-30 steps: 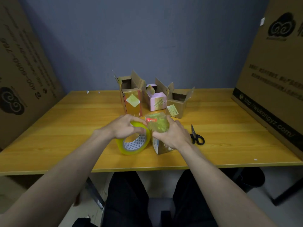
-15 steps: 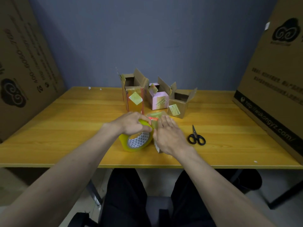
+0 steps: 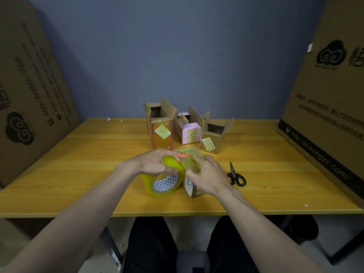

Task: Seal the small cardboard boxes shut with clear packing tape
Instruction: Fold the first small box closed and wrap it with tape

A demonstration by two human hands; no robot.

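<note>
Box beside "wukongyz.com" carton (printed)

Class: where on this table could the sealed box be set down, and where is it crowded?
Bare wood lies left of the tape roll and right of the scissors. Crowded: the open boxes at the rear centre, and around both hands.

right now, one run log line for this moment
left hand: grips yellowish tape roll | right hand: holds small taped cardboard box | black scissors: idle
</note>
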